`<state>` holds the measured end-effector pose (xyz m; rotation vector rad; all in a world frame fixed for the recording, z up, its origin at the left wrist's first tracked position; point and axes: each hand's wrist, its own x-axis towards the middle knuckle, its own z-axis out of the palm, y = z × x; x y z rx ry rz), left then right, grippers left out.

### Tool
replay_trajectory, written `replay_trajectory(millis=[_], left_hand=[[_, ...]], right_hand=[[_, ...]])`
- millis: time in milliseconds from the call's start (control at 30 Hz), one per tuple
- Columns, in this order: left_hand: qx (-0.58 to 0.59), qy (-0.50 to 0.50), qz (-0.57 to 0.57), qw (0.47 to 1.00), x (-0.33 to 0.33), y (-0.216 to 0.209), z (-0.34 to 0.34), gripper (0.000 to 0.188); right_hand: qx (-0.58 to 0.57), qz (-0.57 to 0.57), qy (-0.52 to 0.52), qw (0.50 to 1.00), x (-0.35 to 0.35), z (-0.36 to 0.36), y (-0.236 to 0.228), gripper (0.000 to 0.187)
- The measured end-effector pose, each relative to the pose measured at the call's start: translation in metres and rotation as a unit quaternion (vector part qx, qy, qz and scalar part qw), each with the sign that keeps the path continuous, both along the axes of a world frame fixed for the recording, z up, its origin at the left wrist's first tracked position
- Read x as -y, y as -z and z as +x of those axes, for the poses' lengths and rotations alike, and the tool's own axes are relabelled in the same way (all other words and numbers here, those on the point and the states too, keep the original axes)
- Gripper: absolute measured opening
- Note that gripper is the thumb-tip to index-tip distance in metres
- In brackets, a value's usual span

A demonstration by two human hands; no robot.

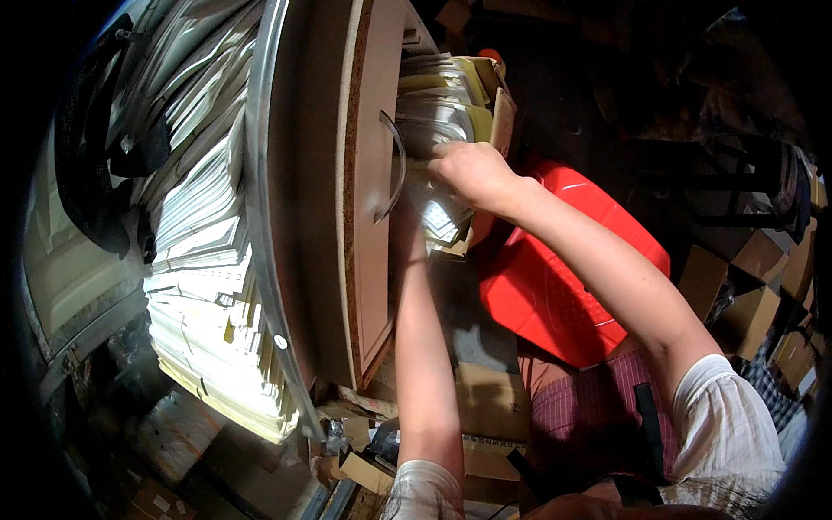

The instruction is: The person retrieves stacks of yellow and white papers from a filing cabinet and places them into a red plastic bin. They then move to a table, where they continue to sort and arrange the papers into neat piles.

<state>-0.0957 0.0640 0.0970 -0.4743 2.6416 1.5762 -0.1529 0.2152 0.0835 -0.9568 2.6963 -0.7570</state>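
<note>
A cardboard box (503, 121) full of upright sheets of paper and yellowish folders (438, 113) stands beside the wooden drawer front. Over its near part my right hand (475, 176) is closed, fingers curled down among the papers; what they grip, if anything, is hidden. My left hand (410, 204) reaches in next to the drawer's curved metal handle (398, 165). It lies in deep shadow, with its fingers hidden. Just below the hands a loose bundle of white printed papers (444, 218) catches the light.
On the left, a metal-edged tabletop (269, 217) bears tall stacks of paper (204, 225) and a black strap (87, 191). A red plastic stool or chair (568, 303) is under my right forearm. Cardboard boxes (750, 312) crowd the right, with more (490, 403) near my legs.
</note>
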Motion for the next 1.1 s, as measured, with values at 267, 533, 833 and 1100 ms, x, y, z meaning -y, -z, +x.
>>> replay_trajectory(millis=[267, 533, 833, 1100], left_hand=[[-0.045, -0.052, -0.042, 0.997, 0.026, 0.053, 0.001, 0.042], [-0.102, -0.049, -0.117, 0.987, 0.040, 0.072, 0.001, 0.048], [-0.119, -0.035, 0.009, 0.992, 0.036, 0.073, 0.001, 0.050], [-0.046, -0.065, 0.066, 0.995, 0.037, 0.083, -0.003, 0.052]], right_hand=[[0.011, -0.007, -0.002, 1.000, 0.001, 0.002, -0.013, 0.030], [0.008, 0.012, 0.039, 0.999, 0.009, 0.002, -0.010, 0.028], [0.005, 0.011, 0.058, 0.998, 0.019, 0.000, -0.009, 0.027], [0.001, 0.015, 0.056, 0.998, 0.018, -0.002, 0.000, 0.031]])
